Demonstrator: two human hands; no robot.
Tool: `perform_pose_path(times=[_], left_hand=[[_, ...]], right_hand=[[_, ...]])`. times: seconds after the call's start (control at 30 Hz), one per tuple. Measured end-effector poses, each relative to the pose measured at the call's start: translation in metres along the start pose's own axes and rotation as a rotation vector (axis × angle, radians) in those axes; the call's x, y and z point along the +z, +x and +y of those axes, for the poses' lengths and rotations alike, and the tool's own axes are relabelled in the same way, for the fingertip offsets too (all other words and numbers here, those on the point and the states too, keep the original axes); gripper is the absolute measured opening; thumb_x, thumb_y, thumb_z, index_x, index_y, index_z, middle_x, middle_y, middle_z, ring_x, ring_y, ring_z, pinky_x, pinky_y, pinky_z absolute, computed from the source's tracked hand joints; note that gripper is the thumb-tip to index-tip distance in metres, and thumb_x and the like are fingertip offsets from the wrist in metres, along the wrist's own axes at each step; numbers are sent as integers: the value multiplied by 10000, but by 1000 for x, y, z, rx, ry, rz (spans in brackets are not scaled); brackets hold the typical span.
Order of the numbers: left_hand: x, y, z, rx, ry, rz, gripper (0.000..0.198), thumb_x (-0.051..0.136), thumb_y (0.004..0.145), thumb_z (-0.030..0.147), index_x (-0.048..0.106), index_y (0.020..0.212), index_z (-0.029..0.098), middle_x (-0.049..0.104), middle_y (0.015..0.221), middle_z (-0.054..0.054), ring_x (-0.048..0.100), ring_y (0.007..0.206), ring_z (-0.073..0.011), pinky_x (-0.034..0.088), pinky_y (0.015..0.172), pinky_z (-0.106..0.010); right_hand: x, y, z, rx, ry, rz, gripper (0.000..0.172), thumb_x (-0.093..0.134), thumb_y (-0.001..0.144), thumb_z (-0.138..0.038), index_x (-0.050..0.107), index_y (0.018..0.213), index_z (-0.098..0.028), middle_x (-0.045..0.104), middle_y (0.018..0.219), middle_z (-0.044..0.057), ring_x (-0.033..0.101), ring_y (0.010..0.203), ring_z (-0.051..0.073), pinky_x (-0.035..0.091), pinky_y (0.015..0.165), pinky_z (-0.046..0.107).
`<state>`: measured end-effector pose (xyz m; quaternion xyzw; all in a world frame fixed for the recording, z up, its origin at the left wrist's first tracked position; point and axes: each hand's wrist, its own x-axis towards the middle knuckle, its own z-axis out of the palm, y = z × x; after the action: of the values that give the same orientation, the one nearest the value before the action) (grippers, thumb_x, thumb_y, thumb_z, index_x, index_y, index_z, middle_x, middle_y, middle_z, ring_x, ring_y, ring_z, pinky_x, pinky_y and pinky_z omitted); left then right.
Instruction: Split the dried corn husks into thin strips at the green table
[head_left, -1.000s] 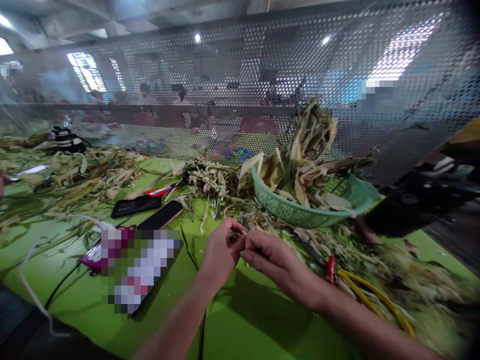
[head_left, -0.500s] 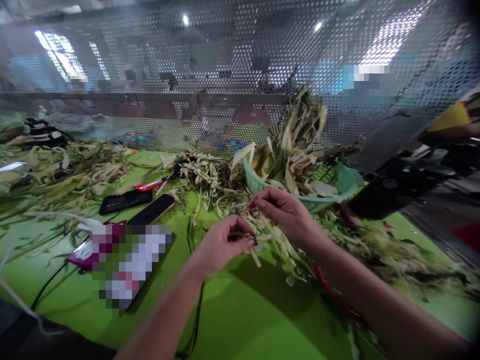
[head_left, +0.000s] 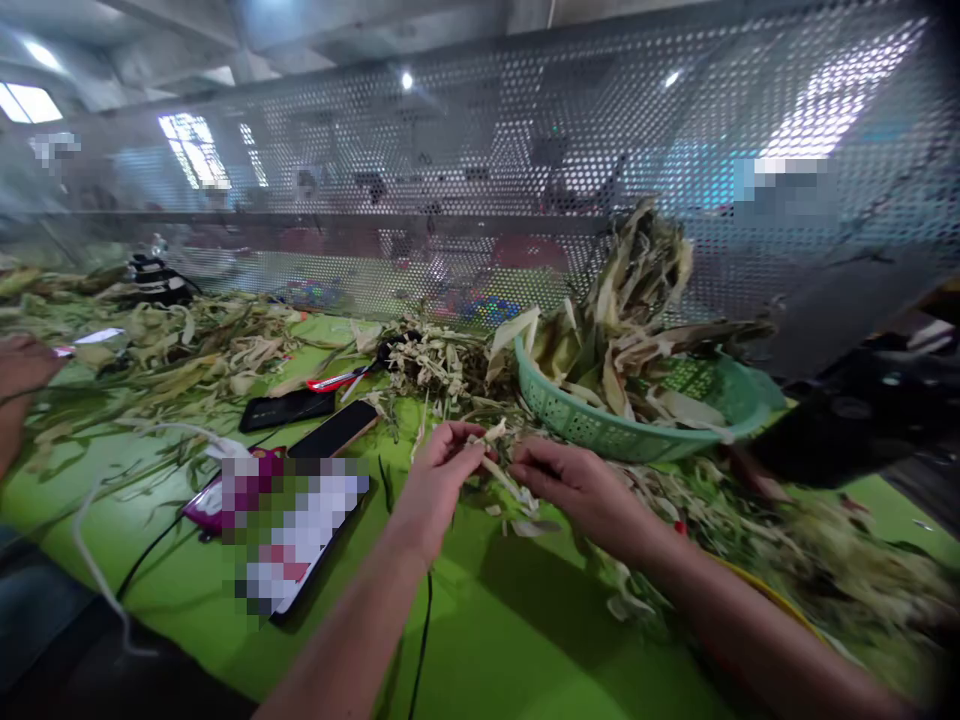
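My left hand (head_left: 442,480) is closed, thumb against fingers, on a pale strip of dried corn husk (head_left: 496,468). Just to its right, my right hand (head_left: 577,487) has its fingertips pinched together close to the strip; what lies between them, if anything, is too small to tell. Below the fingertips, small husk scraps (head_left: 534,526) lie on the green table (head_left: 525,620). Beyond my right hand stands a green plastic basket (head_left: 592,425) heaped with dried corn husks (head_left: 637,300). A pile of pale husk pieces (head_left: 431,365) sits beyond my left hand.
Left of my hands lie a dark phone (head_left: 334,430), a black flat case (head_left: 285,408), a red cutter (head_left: 337,380) and a purple device (head_left: 225,505) with cables. A perforated metal screen (head_left: 450,150) rises behind. Another person's hand (head_left: 26,385) shows at the far left.
The view has shifted, so the scene sits further right and lower. My left hand has turned more upright and now shows a pale husk strip at its fingertips. My right hand has come lower beside it.
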<state>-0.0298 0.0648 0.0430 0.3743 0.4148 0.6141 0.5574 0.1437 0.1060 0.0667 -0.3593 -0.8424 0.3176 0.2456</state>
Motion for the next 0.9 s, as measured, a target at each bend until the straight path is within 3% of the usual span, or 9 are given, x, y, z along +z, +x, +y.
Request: perform_pose_path(times=[0.1,0.2,0.3,0.4,0.5,0.67,0.8,0.9], left_hand=[[-1,3,-1,59,188,55,205,635,768,274,606,930,152,634,815,-28,582,753,-119,450,704,-234],[-2,3,-3,118,395,42,210,605,788,299,597,941,155,628,776,-21,563,695,-122,422,623,-229],[-2,0,-5,216,598,13,226,569,810,360,602,932,173,648,811,-23,569,702,-136,410,614,-240],[0,-4,-7,271,708,4,221,541,815,370,615,924,192,659,822,-17,582,726,-151,410,628,-250],[2,-6,-9,259,706,-6,211,531,809,355,615,917,194,652,805,-10,577,727,-154,408,633,-254],[6,-7,-11,119,651,-20,144,539,746,263,609,841,180,619,719,4,526,657,-140,402,603,-250],[10,-9,-12,155,651,-95,108,527,734,187,622,777,164,629,741,-19,536,704,-152,430,657,-268],[14,-12,-11,143,609,-239,80,562,756,189,631,776,153,643,752,-28,564,725,-151,450,690,-273]], right_hand=[[-5,-5,-16,-138,-87,17,224,512,914,-328,535,740,-189,530,828,26,520,754,144,392,676,245],[-3,-10,-27,-257,-3,-27,185,548,900,-305,568,757,-190,552,1025,73,543,944,182,415,808,279],[4,-14,-30,-203,215,-125,219,488,938,-331,548,781,-191,571,875,45,549,804,150,438,727,256],[10,-16,-32,-126,273,-131,225,432,963,-331,509,805,-190,516,750,1,481,672,119,397,618,226],[14,-18,-35,-168,134,-113,223,428,961,-294,459,767,-189,489,745,-7,435,675,116,345,612,231],[19,-21,-43,-250,-8,-131,232,424,948,-241,420,722,-190,474,719,-13,392,651,113,299,592,241],[11,-18,-43,-205,105,-125,188,450,942,-264,470,770,-191,502,747,-9,434,673,113,337,610,234],[-4,-9,-33,-103,281,4,208,463,939,-339,507,803,-187,521,753,3,474,687,125,373,608,236]])
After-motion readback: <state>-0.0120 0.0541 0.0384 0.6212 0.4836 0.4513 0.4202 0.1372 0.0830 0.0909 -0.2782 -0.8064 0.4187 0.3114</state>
